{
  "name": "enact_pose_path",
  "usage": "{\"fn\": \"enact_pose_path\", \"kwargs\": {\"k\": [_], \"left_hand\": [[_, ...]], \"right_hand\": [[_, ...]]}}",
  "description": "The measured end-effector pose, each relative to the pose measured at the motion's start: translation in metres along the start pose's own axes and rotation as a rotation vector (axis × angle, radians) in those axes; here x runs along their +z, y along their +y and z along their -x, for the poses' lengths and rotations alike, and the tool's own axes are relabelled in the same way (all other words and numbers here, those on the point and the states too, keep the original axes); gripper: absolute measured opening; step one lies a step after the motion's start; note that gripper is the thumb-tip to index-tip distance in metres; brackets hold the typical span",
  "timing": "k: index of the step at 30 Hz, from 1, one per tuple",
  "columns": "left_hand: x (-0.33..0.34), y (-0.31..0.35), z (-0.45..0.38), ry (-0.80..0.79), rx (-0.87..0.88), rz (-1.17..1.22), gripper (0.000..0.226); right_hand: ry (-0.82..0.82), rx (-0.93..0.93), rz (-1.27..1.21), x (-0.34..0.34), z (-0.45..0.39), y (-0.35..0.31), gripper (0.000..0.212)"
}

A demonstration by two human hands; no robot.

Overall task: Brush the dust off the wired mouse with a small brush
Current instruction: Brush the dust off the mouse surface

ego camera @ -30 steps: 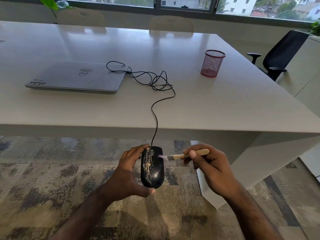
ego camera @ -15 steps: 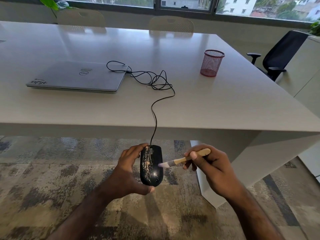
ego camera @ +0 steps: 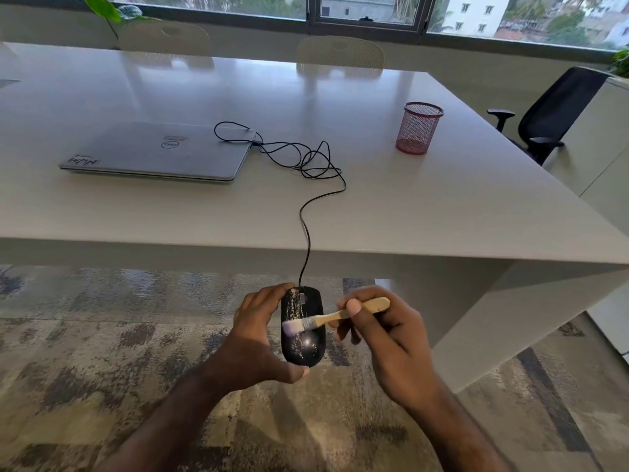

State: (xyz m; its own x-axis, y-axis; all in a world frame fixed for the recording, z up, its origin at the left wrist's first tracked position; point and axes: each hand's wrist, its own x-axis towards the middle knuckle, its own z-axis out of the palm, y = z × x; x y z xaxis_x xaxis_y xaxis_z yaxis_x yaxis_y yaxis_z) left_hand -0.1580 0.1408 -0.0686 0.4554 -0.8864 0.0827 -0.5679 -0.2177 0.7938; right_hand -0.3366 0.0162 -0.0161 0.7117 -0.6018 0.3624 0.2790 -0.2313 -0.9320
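One black mouse, pale dust streaks, brush bristles touching.

The black mouse is streaked with pale dust, its nose pointing away toward the surface, held in the air in front of that surface's near edge. Its thin black cord runs up over the edge. A small wooden-handled brush lies across the mouse, pale bristles touching its left side.
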Motion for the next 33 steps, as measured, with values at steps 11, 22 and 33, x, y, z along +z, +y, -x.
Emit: {"fn": "enact_pose_path", "kwargs": {"k": [11,22,33], "left_hand": [[0.001,0.003,0.0,0.011,0.005,-0.021,0.12],[0.004,0.009,0.0,0.015,0.0,-0.03,0.12],[0.005,0.008,0.001,0.023,0.023,-0.063,0.12]], "right_hand": [[0.083,-0.052,0.249,0.011,0.0,-0.001,0.019],[0.096,-0.038,0.282,0.012,0.001,-0.005,0.022],[0.115,-0.065,0.31,0.009,0.002,-0.002,0.021]]}}
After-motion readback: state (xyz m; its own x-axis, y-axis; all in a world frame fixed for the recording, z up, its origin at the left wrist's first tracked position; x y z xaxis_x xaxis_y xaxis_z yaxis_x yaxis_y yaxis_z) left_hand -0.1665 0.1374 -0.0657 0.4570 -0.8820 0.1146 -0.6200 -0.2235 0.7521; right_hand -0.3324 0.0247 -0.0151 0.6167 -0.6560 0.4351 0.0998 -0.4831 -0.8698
